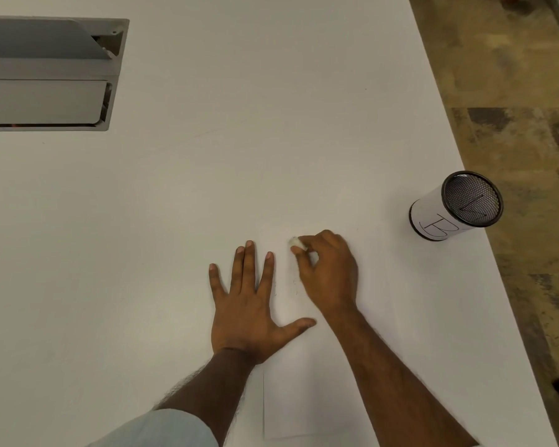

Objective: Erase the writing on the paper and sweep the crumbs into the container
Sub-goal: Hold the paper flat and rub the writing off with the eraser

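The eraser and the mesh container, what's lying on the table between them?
In the head view, only bare white table lies between the eraser, pinched in the right hand, and the container.

One white sheet of paper (291, 398) on the white counter (239, 156). One small white eraser (295, 242) over the paper. One black mesh cylindrical container (455, 206) right of the paper. One grey recessed hatch (50, 74) far left of it. Two bare hands: left (249, 304), right (328, 269).
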Motion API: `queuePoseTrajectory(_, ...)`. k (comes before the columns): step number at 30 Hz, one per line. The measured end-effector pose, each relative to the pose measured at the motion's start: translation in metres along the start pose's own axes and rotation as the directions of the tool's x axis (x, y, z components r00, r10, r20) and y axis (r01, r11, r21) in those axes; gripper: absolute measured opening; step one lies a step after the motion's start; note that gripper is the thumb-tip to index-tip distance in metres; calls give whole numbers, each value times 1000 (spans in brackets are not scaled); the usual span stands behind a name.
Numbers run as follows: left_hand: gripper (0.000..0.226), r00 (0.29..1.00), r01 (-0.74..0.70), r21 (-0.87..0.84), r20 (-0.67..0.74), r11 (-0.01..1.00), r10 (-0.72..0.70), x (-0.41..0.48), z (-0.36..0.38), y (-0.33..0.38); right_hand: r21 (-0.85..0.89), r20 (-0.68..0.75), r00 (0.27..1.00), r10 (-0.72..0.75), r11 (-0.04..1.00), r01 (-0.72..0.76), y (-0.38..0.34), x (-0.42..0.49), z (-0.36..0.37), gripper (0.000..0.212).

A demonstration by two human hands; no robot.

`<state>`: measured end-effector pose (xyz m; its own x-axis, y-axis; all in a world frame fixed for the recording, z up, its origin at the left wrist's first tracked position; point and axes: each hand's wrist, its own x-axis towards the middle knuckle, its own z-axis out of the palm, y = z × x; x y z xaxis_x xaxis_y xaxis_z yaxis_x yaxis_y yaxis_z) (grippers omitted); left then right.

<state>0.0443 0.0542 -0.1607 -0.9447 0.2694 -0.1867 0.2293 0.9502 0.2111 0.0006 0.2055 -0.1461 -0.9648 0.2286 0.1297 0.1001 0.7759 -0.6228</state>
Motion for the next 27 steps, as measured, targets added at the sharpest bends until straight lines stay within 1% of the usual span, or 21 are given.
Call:
queuePoseTrajectory(2,121,1000,2,2,0,1000,-2,0,0,0,-37,-73,995,63,997,-66,13,9,-8,10)
queuePoseTrajectory(4,121,1000,3,10,4,1000,-3,1,0,0,-30,-144,978,152,987,-158,22,17,-15,8)
queuePoseTrajectory(6,122,1000,4,11,12,1000,-4,0,0,0,-4,-152,972,180,983,-183,21,18,-16,8)
queuePoseTrajectory(8,122,1000,4,9,17,1000,-5,0,0,0,10,-85,989,120,993,-120,9,10,-9,9)
queuePoseTrajectory(11,120,1000,-6,5,8,1000,6,1,-1,1,27,64,998,-7,1000,6,-9,-8,3,11)
queuePoseTrajectory(13,120,1000,-7,6,7,1000,7,1,-1,0,0,71,997,-38,999,38,-8,-9,3,13)
queuePoseTrajectory(14,120,1000,-6,7,7,1000,6,1,0,0,-21,40,999,-18,1000,19,-3,-6,1,13)
queuePoseTrajectory(16,122,1000,0,6,5,1000,0,1,1,-1,-52,-47,997,69,996,-71,9,5,-8,13)
queuePoseTrajectory(18,122,1000,5,8,3,1000,-5,1,3,-1,-24,-126,977,172,984,-176,19,14,-15,11)
queuePoseTrajectory(19,122,1000,5,7,3,1000,-5,2,3,-1,-3,-141,969,201,979,-203,19,16,-16,11)
queuePoseTrajectory(21,122,1000,3,6,4,1000,-3,1,3,0,10,-114,978,175,985,-175,10,13,-11,10)
queuePoseTrajectory(25,119,1000,-8,4,-10,1000,8,0,1,0,9,31,999,26,1000,-26,-12,-6,5,11)
queuePoseTrajectory(27,120,1000,-4,6,-9,1000,4,0,1,0,-14,19,1000,25,1000,-25,-8,-4,3,12)
